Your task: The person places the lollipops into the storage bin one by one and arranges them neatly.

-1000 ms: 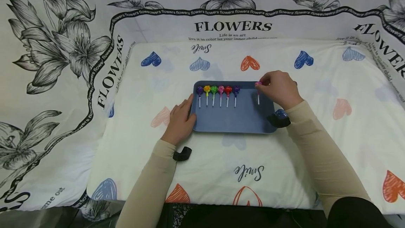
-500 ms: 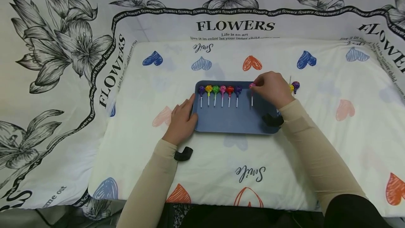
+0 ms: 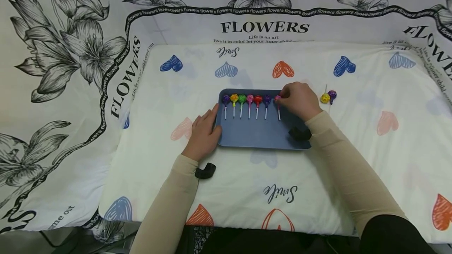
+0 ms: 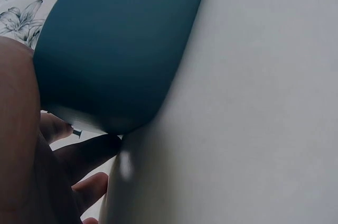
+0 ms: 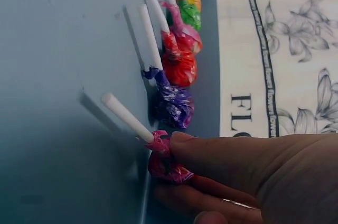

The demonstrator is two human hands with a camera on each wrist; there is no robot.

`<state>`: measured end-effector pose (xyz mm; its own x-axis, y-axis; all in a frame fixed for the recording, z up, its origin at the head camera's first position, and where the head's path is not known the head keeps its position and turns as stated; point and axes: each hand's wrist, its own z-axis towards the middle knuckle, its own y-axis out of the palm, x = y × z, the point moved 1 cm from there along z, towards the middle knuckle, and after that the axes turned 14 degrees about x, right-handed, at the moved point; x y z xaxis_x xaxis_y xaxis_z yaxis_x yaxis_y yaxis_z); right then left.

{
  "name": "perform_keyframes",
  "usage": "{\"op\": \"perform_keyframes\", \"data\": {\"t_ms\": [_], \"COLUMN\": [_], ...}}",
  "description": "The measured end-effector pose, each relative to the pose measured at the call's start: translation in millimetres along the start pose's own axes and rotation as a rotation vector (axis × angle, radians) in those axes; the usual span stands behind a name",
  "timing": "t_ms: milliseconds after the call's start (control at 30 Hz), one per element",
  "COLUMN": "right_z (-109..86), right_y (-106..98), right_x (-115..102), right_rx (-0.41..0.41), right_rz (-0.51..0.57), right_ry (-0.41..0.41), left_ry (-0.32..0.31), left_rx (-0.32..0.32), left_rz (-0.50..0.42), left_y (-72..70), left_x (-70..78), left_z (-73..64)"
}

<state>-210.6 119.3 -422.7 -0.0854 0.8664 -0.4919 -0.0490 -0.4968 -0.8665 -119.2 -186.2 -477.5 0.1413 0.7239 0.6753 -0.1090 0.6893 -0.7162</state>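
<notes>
My right hand pinches a pink-wrapped lollipop by its head between thumb and fingers, over the right half of the blue-grey tray. The white stick of this lollipop points toward the tray's near side. To its left, several lollipops stand in a row along the far edge, heads away from me. Closest to the held one is a purple lollipop, then a red lollipop. At the tray's left edge rests my left hand, fingers extended along the rim; the left wrist view shows its fingers beside the tray wall.
Right of the tray, a yellow lollipop and a purple lollipop lie together on the heart-print cloth. The cloth covers a padded surface, with a flower-print sheet behind it.
My right hand has moved left over the tray with the pink lollipop, bringing it beside the row's purple one. The two lollipops on the cloth have come into sight. My left hand stays put.
</notes>
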Motion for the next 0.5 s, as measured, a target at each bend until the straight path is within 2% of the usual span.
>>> {"op": "perform_keyframes", "data": {"t_ms": [500], "right_z": [2.8], "right_y": [8.5], "right_x": [-3.1], "right_rx": [0.012], "right_rz": [-0.015], "right_ry": [-0.004], "left_ry": [-0.005], "left_rx": [-0.005], "left_rz": [0.003], "left_y": [-1.5], "left_x": [1.7], "left_z": [0.9]}}
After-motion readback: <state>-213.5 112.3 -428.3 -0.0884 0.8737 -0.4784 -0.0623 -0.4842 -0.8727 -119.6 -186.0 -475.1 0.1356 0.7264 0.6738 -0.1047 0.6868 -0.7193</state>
